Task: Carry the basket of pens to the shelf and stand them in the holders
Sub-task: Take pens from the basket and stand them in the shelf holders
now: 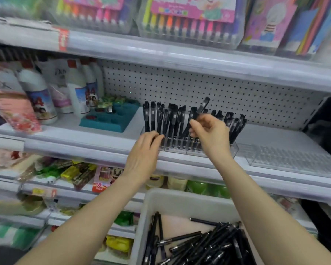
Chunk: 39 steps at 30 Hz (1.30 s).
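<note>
A clear plastic pen holder (234, 150) stands on the middle shelf (84, 144), filled with several upright black pens (170, 119). My right hand (211, 134) pinches one black pen (203, 108), tilted, above the holder's middle. My left hand (146, 150) touches the holder's left front edge with curled fingers; whether it grips the holder I cannot tell. Below, a white basket (180, 202) holds several loose black pens (203, 243).
A second, empty clear holder (294, 159) sits to the right on the same shelf. A teal tray (111, 117) and white bottles (78, 88) stand to the left. Marker sets fill the shelf above; packets lie on lower shelves.
</note>
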Each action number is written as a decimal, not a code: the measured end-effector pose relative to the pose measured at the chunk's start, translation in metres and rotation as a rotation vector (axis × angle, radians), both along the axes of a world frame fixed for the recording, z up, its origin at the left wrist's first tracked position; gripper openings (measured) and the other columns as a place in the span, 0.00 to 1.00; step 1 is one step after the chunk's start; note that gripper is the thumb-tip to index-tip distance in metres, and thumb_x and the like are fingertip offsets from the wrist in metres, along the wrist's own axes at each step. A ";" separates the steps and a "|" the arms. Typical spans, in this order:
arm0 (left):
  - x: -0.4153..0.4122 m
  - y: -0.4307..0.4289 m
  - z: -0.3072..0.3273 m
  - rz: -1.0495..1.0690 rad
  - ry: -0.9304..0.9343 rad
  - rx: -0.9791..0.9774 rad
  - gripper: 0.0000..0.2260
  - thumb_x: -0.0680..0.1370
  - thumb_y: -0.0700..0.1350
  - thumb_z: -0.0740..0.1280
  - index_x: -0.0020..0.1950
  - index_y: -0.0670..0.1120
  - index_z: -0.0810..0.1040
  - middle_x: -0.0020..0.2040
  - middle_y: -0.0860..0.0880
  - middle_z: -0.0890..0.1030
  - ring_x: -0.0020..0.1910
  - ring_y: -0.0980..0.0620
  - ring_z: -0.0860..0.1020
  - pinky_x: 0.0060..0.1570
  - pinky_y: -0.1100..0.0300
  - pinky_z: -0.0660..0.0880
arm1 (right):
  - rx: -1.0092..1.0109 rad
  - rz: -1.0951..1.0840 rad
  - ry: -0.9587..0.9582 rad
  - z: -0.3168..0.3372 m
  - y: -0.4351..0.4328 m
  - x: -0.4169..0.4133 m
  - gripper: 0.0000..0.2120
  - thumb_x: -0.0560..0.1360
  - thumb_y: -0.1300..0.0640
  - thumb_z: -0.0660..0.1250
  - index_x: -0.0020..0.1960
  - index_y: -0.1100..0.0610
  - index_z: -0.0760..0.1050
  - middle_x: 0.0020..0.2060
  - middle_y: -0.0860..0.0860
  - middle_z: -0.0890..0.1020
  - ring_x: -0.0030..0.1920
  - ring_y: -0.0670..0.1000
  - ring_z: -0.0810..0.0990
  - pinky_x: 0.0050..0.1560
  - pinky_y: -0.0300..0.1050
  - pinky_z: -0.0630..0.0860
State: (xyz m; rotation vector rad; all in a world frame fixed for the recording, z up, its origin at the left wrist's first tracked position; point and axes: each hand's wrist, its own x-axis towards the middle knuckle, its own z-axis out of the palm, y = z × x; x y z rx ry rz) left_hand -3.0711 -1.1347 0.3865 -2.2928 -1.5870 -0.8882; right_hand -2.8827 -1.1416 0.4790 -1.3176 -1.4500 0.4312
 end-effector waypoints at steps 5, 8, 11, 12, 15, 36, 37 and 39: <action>0.001 0.008 -0.003 -0.021 0.029 0.102 0.26 0.71 0.36 0.74 0.69 0.41 0.73 0.65 0.43 0.75 0.65 0.44 0.71 0.66 0.50 0.71 | 0.054 -0.086 -0.235 -0.001 0.019 -0.020 0.07 0.77 0.52 0.68 0.48 0.55 0.80 0.34 0.47 0.83 0.39 0.47 0.83 0.48 0.47 0.80; 0.002 0.009 -0.005 -0.034 -0.019 0.085 0.24 0.74 0.37 0.72 0.69 0.41 0.73 0.65 0.43 0.75 0.65 0.43 0.70 0.65 0.49 0.72 | 0.000 -0.090 -0.365 -0.016 0.028 -0.025 0.10 0.77 0.51 0.68 0.50 0.58 0.81 0.35 0.47 0.82 0.39 0.48 0.81 0.48 0.45 0.79; 0.003 0.010 -0.007 -0.048 -0.051 0.078 0.21 0.76 0.39 0.70 0.69 0.41 0.73 0.65 0.43 0.74 0.65 0.43 0.70 0.65 0.48 0.72 | -0.029 -0.100 -0.448 -0.029 0.031 -0.027 0.10 0.77 0.52 0.69 0.51 0.59 0.81 0.36 0.48 0.80 0.41 0.49 0.79 0.50 0.46 0.77; 0.003 0.010 -0.007 -0.049 -0.060 0.080 0.21 0.77 0.39 0.69 0.69 0.41 0.73 0.66 0.43 0.74 0.65 0.43 0.69 0.65 0.48 0.72 | -0.024 -0.109 -0.455 -0.032 0.032 -0.028 0.10 0.77 0.52 0.70 0.51 0.59 0.81 0.37 0.49 0.81 0.41 0.50 0.79 0.50 0.47 0.77; 0.004 0.013 -0.011 -0.048 -0.070 0.096 0.19 0.78 0.40 0.67 0.69 0.41 0.72 0.66 0.42 0.73 0.65 0.42 0.69 0.65 0.48 0.72 | 0.013 -0.143 -0.469 -0.037 0.033 -0.031 0.09 0.76 0.52 0.70 0.50 0.58 0.82 0.41 0.51 0.81 0.42 0.52 0.79 0.49 0.50 0.77; 0.048 -0.084 -0.054 -0.223 -0.091 -0.148 0.20 0.71 0.36 0.72 0.62 0.46 0.78 0.60 0.46 0.74 0.58 0.46 0.72 0.48 0.50 0.78 | -0.298 0.247 -0.632 -0.146 -0.094 0.042 0.04 0.76 0.53 0.69 0.48 0.50 0.83 0.42 0.46 0.85 0.42 0.48 0.81 0.47 0.46 0.77; 0.050 -0.091 -0.059 -0.211 -0.071 -0.148 0.21 0.70 0.35 0.72 0.61 0.46 0.78 0.59 0.46 0.74 0.56 0.46 0.73 0.46 0.51 0.78 | -0.384 0.303 -0.690 -0.156 -0.098 0.045 0.06 0.76 0.53 0.68 0.51 0.50 0.83 0.46 0.47 0.85 0.46 0.49 0.82 0.50 0.46 0.76; 0.053 -0.106 -0.069 -0.201 -0.020 -0.235 0.19 0.72 0.35 0.70 0.62 0.46 0.77 0.59 0.47 0.73 0.57 0.46 0.73 0.48 0.52 0.75 | -0.506 0.379 -0.781 -0.174 -0.104 0.049 0.09 0.77 0.53 0.68 0.56 0.51 0.82 0.53 0.48 0.84 0.53 0.51 0.82 0.56 0.46 0.76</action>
